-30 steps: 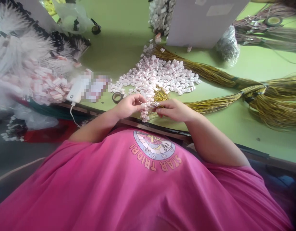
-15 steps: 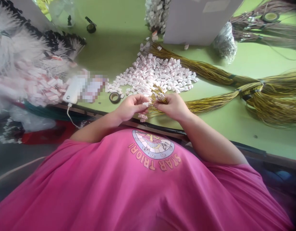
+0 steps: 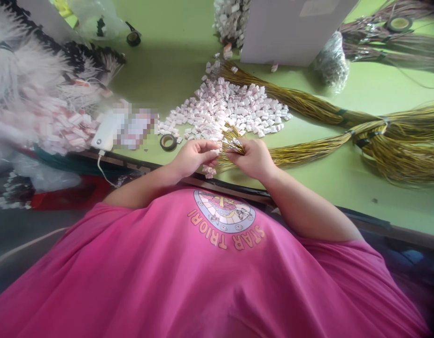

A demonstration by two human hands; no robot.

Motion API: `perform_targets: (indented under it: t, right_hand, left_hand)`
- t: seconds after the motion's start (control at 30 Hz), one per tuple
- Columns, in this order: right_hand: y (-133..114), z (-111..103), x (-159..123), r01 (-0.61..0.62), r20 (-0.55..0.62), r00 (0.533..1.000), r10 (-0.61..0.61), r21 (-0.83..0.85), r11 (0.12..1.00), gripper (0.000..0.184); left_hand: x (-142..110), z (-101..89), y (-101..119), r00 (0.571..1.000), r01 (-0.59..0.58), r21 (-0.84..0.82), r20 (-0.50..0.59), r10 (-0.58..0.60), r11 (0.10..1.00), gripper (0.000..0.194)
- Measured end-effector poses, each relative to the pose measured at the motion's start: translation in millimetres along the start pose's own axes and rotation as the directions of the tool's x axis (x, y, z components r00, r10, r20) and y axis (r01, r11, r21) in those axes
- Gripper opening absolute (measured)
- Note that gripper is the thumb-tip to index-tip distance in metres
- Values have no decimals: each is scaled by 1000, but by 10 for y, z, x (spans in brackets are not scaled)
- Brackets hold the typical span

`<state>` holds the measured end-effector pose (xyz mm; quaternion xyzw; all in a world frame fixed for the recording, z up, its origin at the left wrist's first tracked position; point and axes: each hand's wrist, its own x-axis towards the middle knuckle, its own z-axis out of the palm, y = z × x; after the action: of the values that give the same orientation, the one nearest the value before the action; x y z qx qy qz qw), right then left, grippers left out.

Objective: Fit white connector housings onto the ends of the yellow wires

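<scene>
Left-hand grip pinches 1 small white plastic connector over the green worktop; just right of it, right-hand grip clasps thin yellow-brown wires, ends fanning left and away.

White connectors beside yellow wires

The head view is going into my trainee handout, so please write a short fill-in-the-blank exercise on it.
1. The right hand grips a bunch of ____ wires.
2. The left hand pinches a small ____ piece.
3. The tape roll nearest the hands lies to the person's ____.
4. Beyond the hands, a heap of pale pieces covers part of a ____ tabletop.

Missing words: yellow; white; left; green.
</scene>
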<state>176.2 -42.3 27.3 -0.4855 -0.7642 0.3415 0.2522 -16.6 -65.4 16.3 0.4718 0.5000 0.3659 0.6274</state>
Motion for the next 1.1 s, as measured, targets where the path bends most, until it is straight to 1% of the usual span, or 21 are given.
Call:
perform_targets:
  t: [0.13,0.33,0.43,0.5,0.6,0.7,0.77,0.83,0.87,0.9,0.93,0.97,1.03,1.1]
  right_hand:
    - [22,11,-10,23,0,1000,-23,-29,999,15]
    - [30,61,-26,70,20,997,-69,-30,997,15]
    - [30,72,-13,49,22,999,-48,-31,998,16]
    - [34,72,-4,24,46,999,-23,-31,999,18]
    - [57,69,0,19,96,995,-16,-26,999,17]
    - [98,46,11,21,139,990,-25,29,999,17]
    - [127,18,31,12,175,984,-25,71,997,23]
    - [148,-9,54,59,178,981,-74,87,994,29]
    - [156,-19,63,106,159,980,-118,84,991,30]
    - [162,-25,70,151,129,979,-160,74,986,30]
    - [166,-28,75,179,96,978,-184,59,982,29]
    - [167,-28,76,181,74,980,-184,44,982,28]
    - [163,-25,74,123,75,989,-124,22,992,26]
    - [146,-25,69,67,122,990,-71,37,997,24]
  left_hand:
    - [11,1,-11,999,32,-31,-1,-32,999,19]
    - [-31,95,93,994,72,19,78,-73,997,24]
    - [-24,121,124,994,92,17,54,-93,996,26]
    - [-8,118,116,997,73,20,32,-74,997,25]
    - [10,123,87,998,58,73,35,-61,996,23]
    - [7,122,82,996,59,162,51,-68,985,20]
    - [-5,64,112,998,2,277,53,-18,961,15]
    - [-12,-71,161,995,-87,458,80,56,885,15]
    - [-8,-164,186,991,-130,561,89,97,817,18]
    - [6,-269,205,986,-163,664,87,141,730,20]
    - [32,-379,216,979,-170,759,60,193,629,22]
    - [70,-488,215,969,-153,837,22,247,525,23]
    - [174,-675,175,949,-82,935,-33,315,344,23]
    - [288,-797,109,954,-39,975,-28,298,217,21]
